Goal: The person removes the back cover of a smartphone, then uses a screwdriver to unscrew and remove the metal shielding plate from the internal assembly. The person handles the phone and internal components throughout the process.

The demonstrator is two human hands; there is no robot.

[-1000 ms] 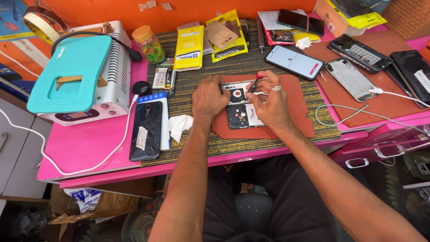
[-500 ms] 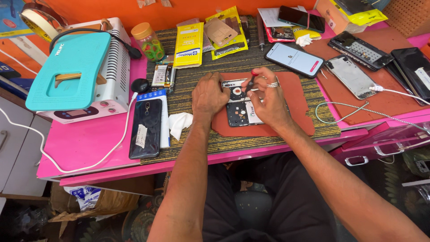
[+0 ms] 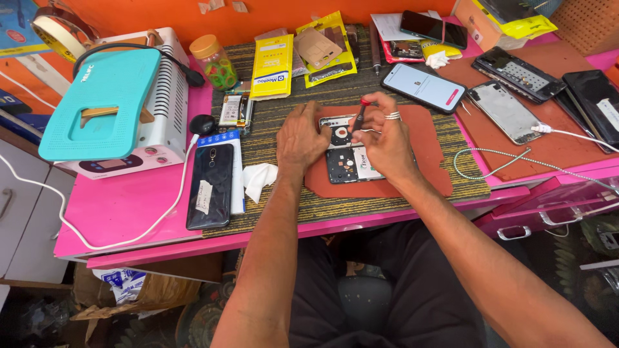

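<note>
The right hand (image 3: 385, 138) has raised the red-tipped screwdriver (image 3: 359, 114) upright over the opened phone (image 3: 345, 161); the left hand (image 3: 303, 136), flat and holding nothing, keeps pinning it down.

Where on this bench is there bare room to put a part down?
Bare pink tabletop between the teal-lidded machine and the black phone, crossed only by a white cable. Some red mat right of the right hand. The back row and right side are crowded with phones.

An opened phone (image 3: 345, 151) lies back up on an orange mat (image 3: 425, 154) on the pink bench (image 3: 122, 206). The left hand (image 3: 302, 138) presses its edge; the right hand (image 3: 380, 138) pinches a red-tipped screwdriver (image 3: 360, 113) upright over it. A black phone (image 3: 211, 185) lies well left
</note>
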